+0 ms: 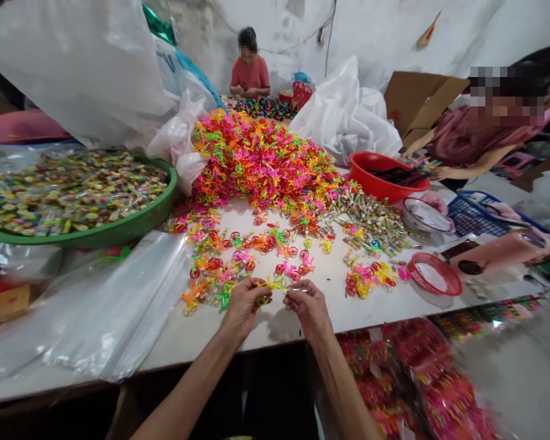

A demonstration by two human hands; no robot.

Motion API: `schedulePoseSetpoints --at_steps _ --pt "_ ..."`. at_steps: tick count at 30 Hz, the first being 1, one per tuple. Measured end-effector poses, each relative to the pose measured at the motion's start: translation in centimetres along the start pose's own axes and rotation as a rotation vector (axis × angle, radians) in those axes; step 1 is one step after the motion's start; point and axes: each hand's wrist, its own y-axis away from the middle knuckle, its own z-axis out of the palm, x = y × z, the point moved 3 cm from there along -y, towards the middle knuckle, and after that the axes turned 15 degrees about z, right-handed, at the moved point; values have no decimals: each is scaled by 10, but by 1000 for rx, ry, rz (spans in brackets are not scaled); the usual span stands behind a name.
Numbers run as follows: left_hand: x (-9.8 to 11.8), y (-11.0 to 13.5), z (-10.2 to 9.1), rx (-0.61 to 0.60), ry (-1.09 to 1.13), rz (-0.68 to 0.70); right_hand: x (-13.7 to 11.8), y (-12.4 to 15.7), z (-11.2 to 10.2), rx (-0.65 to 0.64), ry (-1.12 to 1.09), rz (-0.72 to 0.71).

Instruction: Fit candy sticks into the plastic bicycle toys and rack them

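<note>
Bare left hand point(244, 305) and right hand point(308, 309) are seen, with bare forearms point(187, 391) entering from the bottom edge; any clothing worn cannot be made out.

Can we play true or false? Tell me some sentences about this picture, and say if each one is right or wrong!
1. The left hand and right hand are close together at a small yellow plastic piece. True.
2. The big round tray on the left is red. False: the round tray is green.
3. A co-worker in a pink top sits at the far end of the table. True.
4. The big heap of bright plastic pieces is inside a cardboard box. False: the heap lies on the white table.
5. A person on the right reaches toward a red basin. True.
</note>
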Motion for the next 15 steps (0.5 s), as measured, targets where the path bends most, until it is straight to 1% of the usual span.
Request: schedulePoseSetpoints --at_steps 2,4,6,9,15 --pt "-1 2 -2 -16 10 -22 -2 1 2 12 9 -25" --pt "-2 3 -3 -29 31 -54 -2 1 3 -6 55 -23" --pt "-4 5 -5 -39 51 -78 2 0 4 -16 79 -11" --pt "-8 6 -7 -50 60 -76 10 -1 3 -6 54 -2" --pt "-12 7 -12 -91 84 -65 14 -3 1 -101 29 87"
